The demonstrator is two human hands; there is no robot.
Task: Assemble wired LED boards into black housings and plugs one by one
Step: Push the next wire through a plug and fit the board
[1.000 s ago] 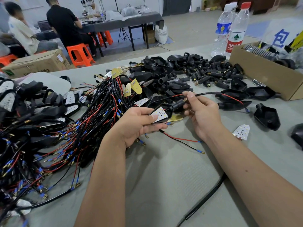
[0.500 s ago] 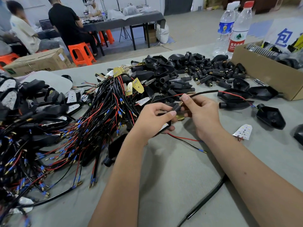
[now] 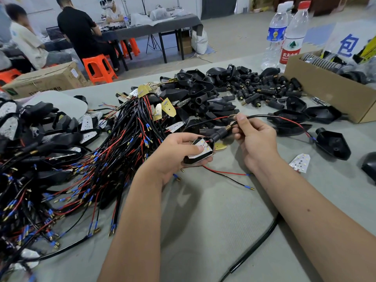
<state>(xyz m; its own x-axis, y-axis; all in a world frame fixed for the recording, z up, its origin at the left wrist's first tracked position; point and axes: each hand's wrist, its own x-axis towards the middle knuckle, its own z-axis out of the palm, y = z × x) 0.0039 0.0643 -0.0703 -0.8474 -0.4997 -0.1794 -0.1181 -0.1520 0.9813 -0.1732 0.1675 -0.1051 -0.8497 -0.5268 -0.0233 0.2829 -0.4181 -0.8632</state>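
Grey cloth covers the table point(image 3: 203, 231), which carries a big tangle of wired LED boards point(image 3: 85, 159) on the left and a heap of empty black housings point(image 3: 195, 92) and loose plugs point(image 3: 262, 86) farther back, beside a cardboard box point(image 3: 329, 94) and two water bottles point(image 3: 284, 37). People sit at another table in the background.

Near the middle, the left hand point(image 3: 173, 157) grips one black housing point(image 3: 200, 152) with its fingers curled round the shell and the thumb lying across the white LED board point(image 3: 201, 148) seated inside. A plug point(image 3: 220, 133) sits at the housing's neck. The right hand point(image 3: 255, 139) pinches the black cable point(image 3: 256, 117) just past the plug's metal tip, and the red and black leads trail off to the right.

The unit looks light, the shell and plug stiff plastic, the leads thin and limp. The board is probably the fragile part, so the shell's edges look the safer hold, with any pull taken on the sheathed cable close to the plug, not on the bare leads.
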